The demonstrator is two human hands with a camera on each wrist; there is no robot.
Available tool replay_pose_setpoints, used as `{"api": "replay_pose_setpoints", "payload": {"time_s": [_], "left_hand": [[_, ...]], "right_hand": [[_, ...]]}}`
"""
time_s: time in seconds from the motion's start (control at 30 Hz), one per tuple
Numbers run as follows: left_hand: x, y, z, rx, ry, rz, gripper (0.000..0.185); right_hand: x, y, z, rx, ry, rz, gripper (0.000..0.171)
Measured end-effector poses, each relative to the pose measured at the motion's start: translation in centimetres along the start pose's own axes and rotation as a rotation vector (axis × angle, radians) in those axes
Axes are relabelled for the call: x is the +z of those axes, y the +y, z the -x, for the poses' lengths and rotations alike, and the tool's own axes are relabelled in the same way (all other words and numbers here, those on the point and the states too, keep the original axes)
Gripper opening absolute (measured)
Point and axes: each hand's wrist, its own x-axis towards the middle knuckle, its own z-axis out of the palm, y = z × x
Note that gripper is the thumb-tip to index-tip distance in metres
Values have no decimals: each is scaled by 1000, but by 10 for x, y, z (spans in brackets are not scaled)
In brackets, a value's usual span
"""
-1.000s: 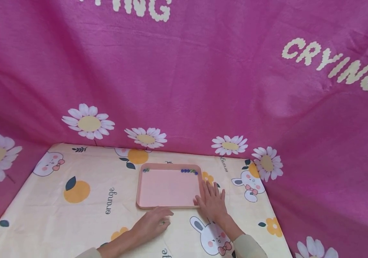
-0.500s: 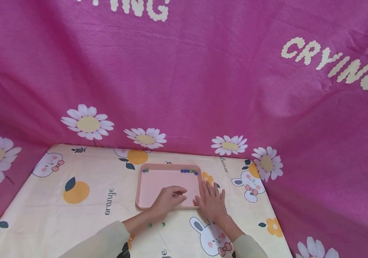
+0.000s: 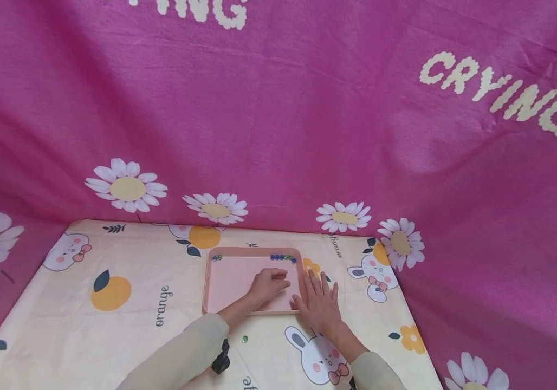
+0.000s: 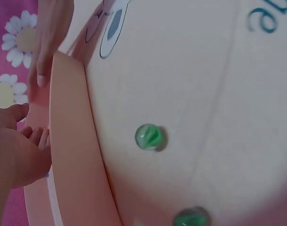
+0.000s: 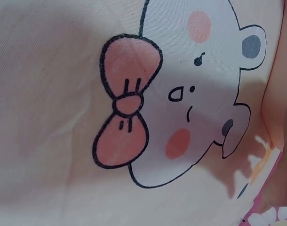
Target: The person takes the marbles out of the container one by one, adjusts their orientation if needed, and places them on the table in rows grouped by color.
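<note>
Pink tray (image 3: 220, 287) is already holding marbles along its far rim (image 3: 283, 258); the left hand (image 3: 269, 284) is hovering inside, fingers curled, contents unclear. Right hand (image 3: 318, 303) is lying flat, steadying the tray's edge. Two green marbles (image 4: 149, 137) are waiting on the cloth (image 3: 127, 319).

Pink daisy backdrop (image 3: 278, 124), printed tablecloth (image 3: 112, 325)

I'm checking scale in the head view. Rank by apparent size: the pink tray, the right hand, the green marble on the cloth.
1. Pink tray
2. Right hand
3. Green marble
</note>
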Motion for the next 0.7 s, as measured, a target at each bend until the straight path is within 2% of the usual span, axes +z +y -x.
{"api": "replay_pose_setpoints", "payload": {"time_s": [0.23,0.53,0.7], "left_hand": [[12,-9,-22,72,80,-96,34],[17,-8,-32,54,169,-98,31],[19,-5,-37,25,171,-113,32]], "right_hand": [[5,6,-2,-8,23,24,72],[4,3,-2,0,1,-30,72],[4,3,-2,15,-22,-32,73]]}}
